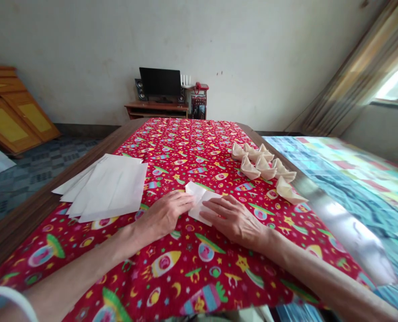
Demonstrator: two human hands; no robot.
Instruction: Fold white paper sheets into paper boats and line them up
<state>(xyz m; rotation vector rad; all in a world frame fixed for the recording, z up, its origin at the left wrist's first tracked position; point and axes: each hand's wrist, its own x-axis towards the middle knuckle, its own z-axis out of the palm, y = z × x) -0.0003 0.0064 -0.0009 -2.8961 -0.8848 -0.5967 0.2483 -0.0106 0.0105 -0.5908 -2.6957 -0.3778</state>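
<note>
Left hand [170, 210] fingers close together on left edge of folded white paper [196, 211]; can't tell if pinching. Right hand [235, 220] fingers flat, slightly spread over its right part. Paper sits between and under both hands' fingers, on red tablecloth [228, 261]. Loose white sheets [113, 190] left of fingers; folded cream pieces [265, 169] beyond, right.

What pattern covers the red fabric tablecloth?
Cartoon rockets, stars and crescent moons on the red fabric tablecloth, best seen in the head view.
</note>
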